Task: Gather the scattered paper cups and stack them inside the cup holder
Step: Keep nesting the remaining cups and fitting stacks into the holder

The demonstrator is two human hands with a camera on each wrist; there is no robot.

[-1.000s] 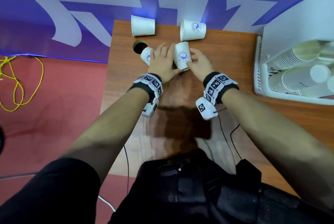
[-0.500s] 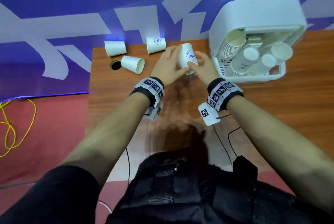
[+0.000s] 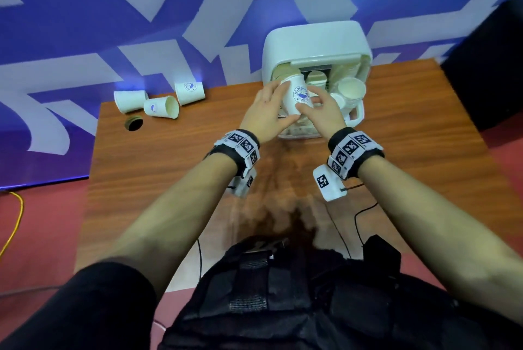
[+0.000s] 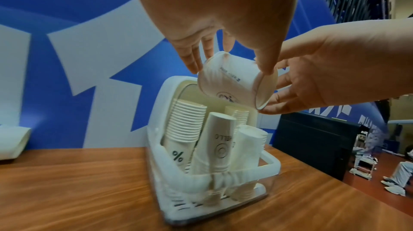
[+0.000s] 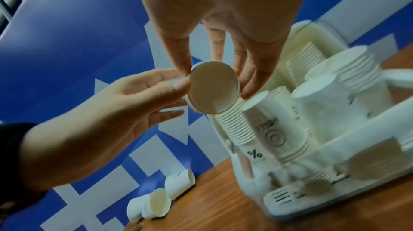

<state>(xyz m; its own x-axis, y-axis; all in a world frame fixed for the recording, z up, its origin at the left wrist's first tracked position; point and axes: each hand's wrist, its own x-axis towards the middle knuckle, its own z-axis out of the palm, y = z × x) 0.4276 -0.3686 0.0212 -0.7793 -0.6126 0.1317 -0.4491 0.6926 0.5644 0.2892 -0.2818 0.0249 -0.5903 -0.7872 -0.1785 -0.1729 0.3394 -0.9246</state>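
A white paper cup (image 3: pixel 300 95) with a blue logo hangs tilted over the white cup holder (image 3: pixel 314 41), just above its left stack. Its base faces me. My left hand (image 3: pixel 278 100) pinches its side between thumb and fingers. My right hand (image 3: pixel 310 100) pinches the base rim, seen in the right wrist view as the cup (image 5: pixel 212 86) held by thumb and fingertips. Several stacks of cups stand in the holder (image 4: pixel 268 166). Three loose cups (image 3: pixel 130 100) (image 3: pixel 161 106) (image 3: pixel 189 92) lie at the table's far left edge.
The wooden table (image 3: pixel 169 180) has a round cable hole (image 3: pixel 134 123) near the loose cups. A blue and white wall stands right behind the table. A black object (image 3: pixel 486 67) stands at the right, and a yellow cable (image 3: pixel 17 216) lies on the red floor.
Both hands have lifted the cup off the table and carried it right, from beside the loose cups to above the holder. One loose cup now lies tipped on its side.
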